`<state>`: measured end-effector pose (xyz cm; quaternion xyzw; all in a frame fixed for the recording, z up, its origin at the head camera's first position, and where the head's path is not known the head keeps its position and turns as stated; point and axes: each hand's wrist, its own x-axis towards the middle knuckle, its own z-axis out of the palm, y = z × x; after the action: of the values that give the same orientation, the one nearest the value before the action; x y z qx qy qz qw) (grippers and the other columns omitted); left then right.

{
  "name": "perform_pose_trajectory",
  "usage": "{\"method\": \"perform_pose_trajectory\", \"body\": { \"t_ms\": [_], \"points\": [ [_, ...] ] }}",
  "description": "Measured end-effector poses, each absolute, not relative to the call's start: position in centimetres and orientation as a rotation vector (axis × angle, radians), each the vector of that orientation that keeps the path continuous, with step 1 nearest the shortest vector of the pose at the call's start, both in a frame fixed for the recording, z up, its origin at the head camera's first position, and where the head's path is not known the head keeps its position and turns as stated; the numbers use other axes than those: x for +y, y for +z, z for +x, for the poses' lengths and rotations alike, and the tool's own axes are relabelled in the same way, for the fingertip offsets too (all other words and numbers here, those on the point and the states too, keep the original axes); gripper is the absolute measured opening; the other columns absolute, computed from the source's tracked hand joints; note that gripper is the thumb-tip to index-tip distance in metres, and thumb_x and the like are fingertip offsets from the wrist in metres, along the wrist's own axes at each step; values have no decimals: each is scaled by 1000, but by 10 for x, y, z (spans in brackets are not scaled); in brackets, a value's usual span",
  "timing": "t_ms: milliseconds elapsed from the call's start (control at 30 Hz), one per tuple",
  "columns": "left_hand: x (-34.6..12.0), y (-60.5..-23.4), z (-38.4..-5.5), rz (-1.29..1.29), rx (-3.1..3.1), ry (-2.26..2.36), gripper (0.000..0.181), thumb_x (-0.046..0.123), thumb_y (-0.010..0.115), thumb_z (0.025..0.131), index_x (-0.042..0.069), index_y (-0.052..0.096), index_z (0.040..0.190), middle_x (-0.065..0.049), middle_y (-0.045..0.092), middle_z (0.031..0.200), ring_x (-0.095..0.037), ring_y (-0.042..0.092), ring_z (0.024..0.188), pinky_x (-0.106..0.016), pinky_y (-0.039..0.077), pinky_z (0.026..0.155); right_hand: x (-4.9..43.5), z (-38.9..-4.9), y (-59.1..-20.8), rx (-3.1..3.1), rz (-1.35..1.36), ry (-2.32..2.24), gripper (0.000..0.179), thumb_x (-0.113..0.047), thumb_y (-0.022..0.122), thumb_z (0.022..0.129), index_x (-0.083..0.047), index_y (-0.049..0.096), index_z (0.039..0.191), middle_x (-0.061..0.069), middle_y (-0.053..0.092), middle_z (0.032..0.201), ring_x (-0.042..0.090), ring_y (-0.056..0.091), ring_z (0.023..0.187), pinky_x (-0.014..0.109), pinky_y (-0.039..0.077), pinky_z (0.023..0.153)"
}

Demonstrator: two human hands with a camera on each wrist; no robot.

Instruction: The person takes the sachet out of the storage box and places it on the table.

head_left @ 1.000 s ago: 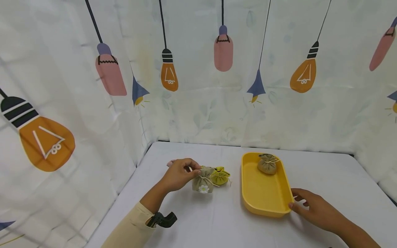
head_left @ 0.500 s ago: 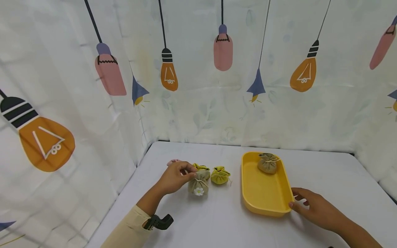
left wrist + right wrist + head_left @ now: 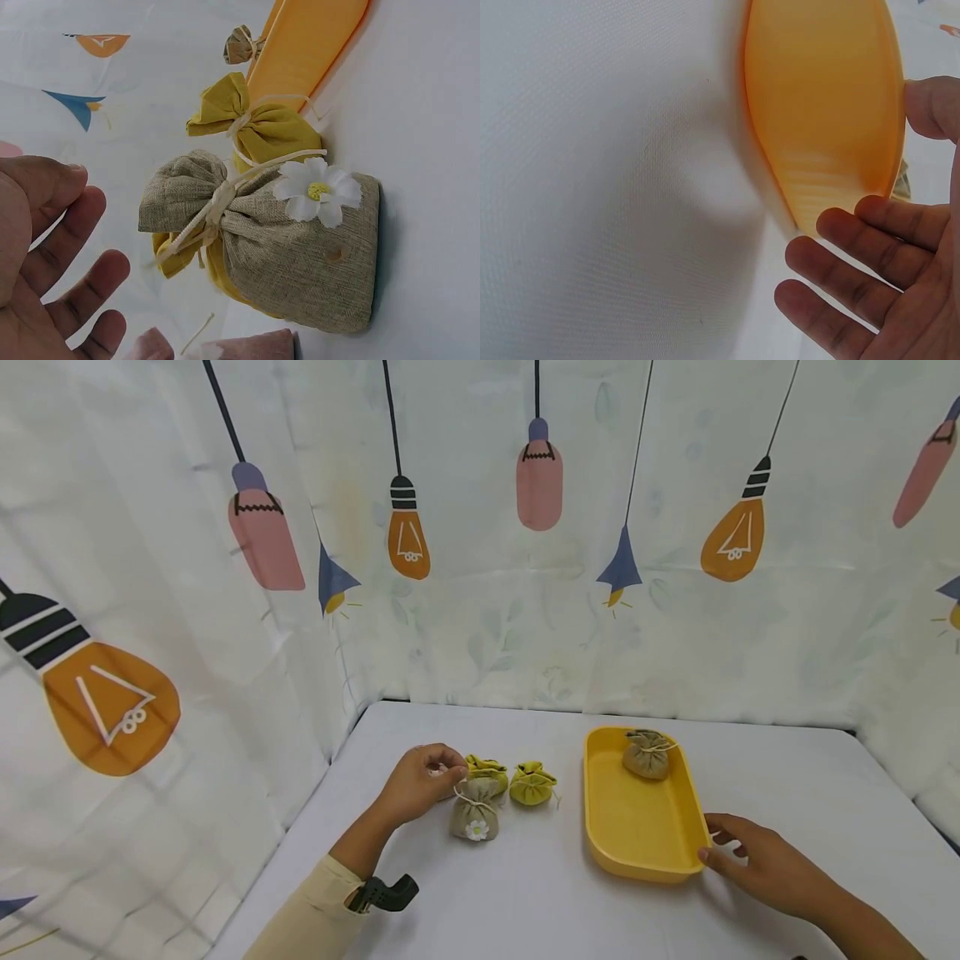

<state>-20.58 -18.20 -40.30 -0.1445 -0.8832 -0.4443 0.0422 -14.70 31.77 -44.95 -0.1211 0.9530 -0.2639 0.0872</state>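
Note:
A beige drawstring pouch [image 3: 475,814] with a white daisy stands upright on the table. My left hand [image 3: 420,785] is just behind its tied top, touching nothing; the left wrist view shows a gap between the loosely bent fingers [image 3: 86,285] and the cloth. Two mustard-yellow pouches [image 3: 532,785] stand behind and beside the beige one. A pinkish pouch [image 3: 262,346] is partly cut off at the bottom of the left wrist view. My right hand [image 3: 765,864] rests against the near right side of the yellow tray [image 3: 637,835], thumb at the rim and fingers spread.
Another beige pouch [image 3: 647,756] lies inside the tray at its far end. White cloth covers the table [image 3: 540,893]. Curtains [image 3: 465,635] printed with lamps and bulbs hang behind and to the left.
My left hand has carried the daisy pouch leftward from beside the yellow pouch, lowered it to the table and let go. The right hand and tray look unmoved.

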Motion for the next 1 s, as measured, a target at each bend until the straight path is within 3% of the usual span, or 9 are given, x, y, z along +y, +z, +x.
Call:
{"method": "perform_pose_trajectory", "body": {
  "t_ms": [400, 567, 800, 1000],
  "points": [
    [-164, -398, -210, -486, -2688, -1413, 8, 24, 75, 97, 17, 75, 100, 10, 70, 94, -19, 59, 96, -37, 50, 78, 315, -146, -445, 2817, -344, -817, 72, -52, 69, 95, 3, 54, 140, 13, 64, 130, 26, 63, 108, 45, 57, 85],
    [-152, -398, -215, -590, -2660, -1433, 5, 22, 74, 97, 18, 75, 99, 10, 71, 94, -19, 61, 93, -38, 51, 80, 316, -146, -445, 2833, -357, -795, 72, -54, 68, 95, 1, 55, 140, 10, 64, 130, 23, 63, 107, 40, 57, 82],
    [-127, -394, -220, -603, -2678, -1530, 6, 26, 74, 97, 20, 74, 99, 4, 69, 99, -19, 63, 82, -37, 53, 71, 318, -144, -448, 2861, -400, -789, 70, -55, 67, 96, -1, 56, 139, 7, 64, 129, 21, 63, 106, 33, 56, 79],
    [-110, -392, -224, -652, -2709, -1489, 8, 27, 73, 98, 20, 74, 101, 6, 69, 99, -18, 61, 87, -37, 52, 76, 317, -144, -449, 2875, -414, -785, 70, -55, 66, 96, -1, 56, 139, 8, 64, 130, 21, 63, 106, 33, 56, 79]
  ]
}}
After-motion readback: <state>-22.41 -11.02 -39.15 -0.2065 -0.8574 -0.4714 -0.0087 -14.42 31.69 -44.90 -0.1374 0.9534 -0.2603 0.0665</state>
